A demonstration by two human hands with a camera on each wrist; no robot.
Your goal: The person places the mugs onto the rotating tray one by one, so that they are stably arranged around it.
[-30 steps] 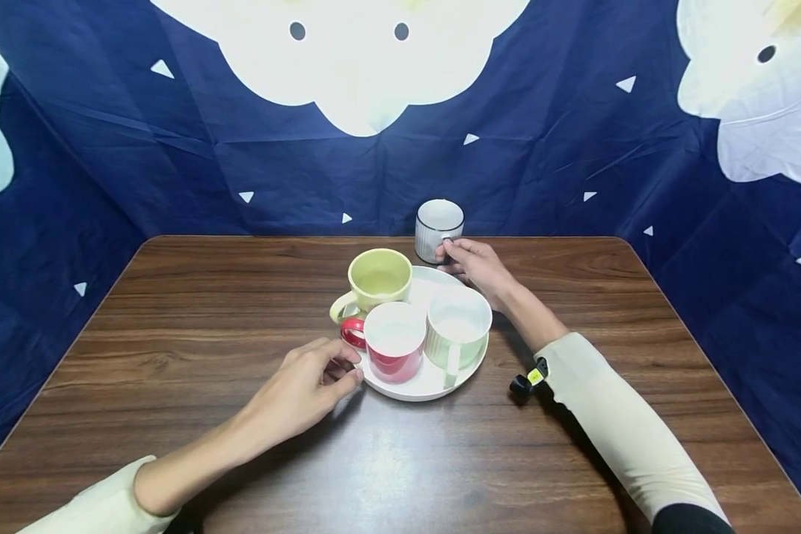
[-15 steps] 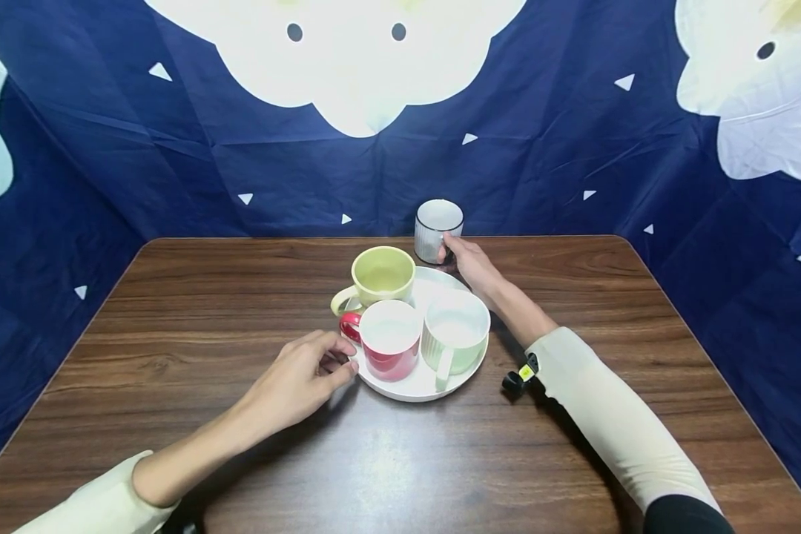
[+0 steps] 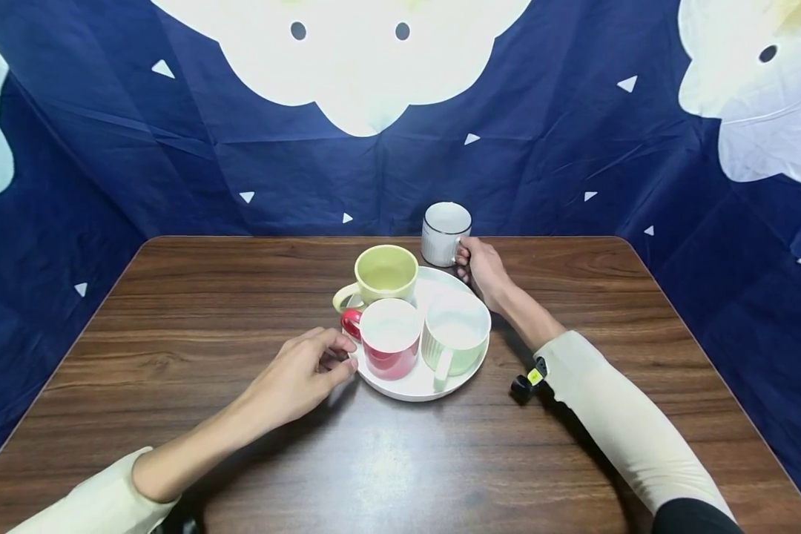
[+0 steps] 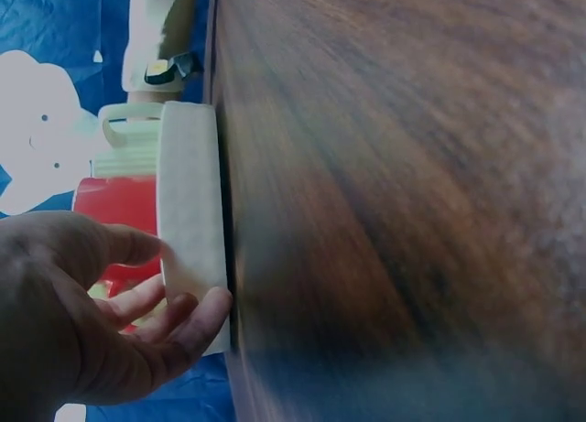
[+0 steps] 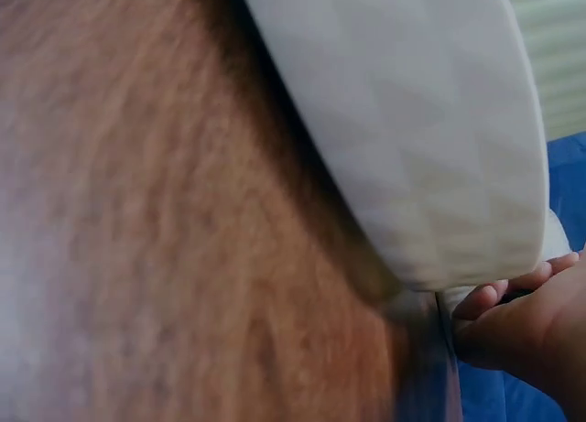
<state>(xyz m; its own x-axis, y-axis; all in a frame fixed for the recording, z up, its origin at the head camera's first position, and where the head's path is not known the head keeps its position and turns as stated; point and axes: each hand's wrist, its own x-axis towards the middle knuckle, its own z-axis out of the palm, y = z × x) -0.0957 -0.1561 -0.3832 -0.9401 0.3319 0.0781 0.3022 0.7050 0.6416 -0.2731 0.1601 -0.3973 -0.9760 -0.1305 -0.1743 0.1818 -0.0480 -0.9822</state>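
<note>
My left hand (image 3: pixel 303 374) holds the left rim of a round white plate (image 3: pixel 410 394); in the left wrist view its thumb and fingers (image 4: pixel 209 314) lie on the plate's edge. Three mugs stand upright on the plate: a yellow-green mug (image 3: pixel 374 291) at the back left, a red mug (image 3: pixel 390 363) in front and a pale green mug (image 3: pixel 463 356) at the right. Behind the plate, my right hand (image 3: pixel 486 274) pinches the handle of a white ribbed mug (image 3: pixel 439 246) with a dark rim. In the right wrist view, the plate's patterned wall (image 5: pixel 430 147) mostly hides that mug.
The brown wooden table (image 3: pixel 173 319) extends around the plate. A dark blue cloth (image 3: pixel 547 170) with white clouds hangs along its back and sides. A small black wrist camera (image 3: pixel 522 386) sticks out beside the right sleeve.
The white mug has shifted slightly right, and its handle has turned from the front toward the right with my right hand. The plate and its mugs have turned slightly clockwise.
</note>
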